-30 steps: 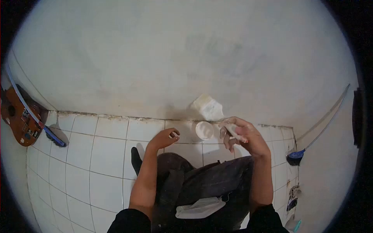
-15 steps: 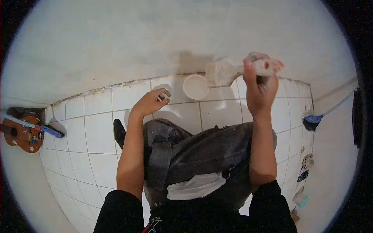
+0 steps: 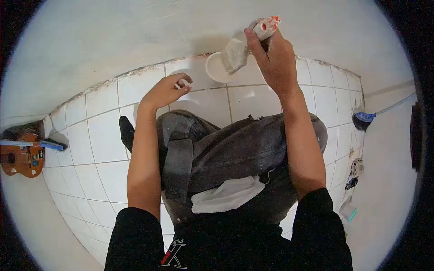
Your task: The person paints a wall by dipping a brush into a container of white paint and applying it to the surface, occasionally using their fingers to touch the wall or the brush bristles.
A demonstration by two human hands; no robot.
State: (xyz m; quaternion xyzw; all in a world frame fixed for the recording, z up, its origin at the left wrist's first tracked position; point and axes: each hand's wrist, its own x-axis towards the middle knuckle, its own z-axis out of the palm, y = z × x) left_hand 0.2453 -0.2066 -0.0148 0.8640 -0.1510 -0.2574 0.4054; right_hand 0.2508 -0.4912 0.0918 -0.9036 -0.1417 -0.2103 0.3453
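My right hand [image 3: 276,58] grips a paintbrush [image 3: 235,55] by its white-smeared handle, whose end has red-orange patches. Its broad, whitish bristles point down and overlap the round white tub [image 3: 214,68] in this view. The tub stands on the tiles close to the foot of the wall, and its inside looks pale. Left of the tub, my left hand [image 3: 165,92] hovers over the floor with loosely curled fingers, thumb apart from them and nothing held.
A pale wall [image 3: 135,31] rises ahead from the white tiled floor [image 3: 97,137]. A white face mask [image 3: 226,195] lies on my lap. At the left are a guitar [image 3: 25,160] and a blue brush [image 3: 53,145]; at the right, a blue broom [image 3: 363,120] leans.
The right hand has swung left and up in view, bringing the paintbrush over the tub, bristles now angled down. My view has tilted slightly; the left hand keeps its loose curl.
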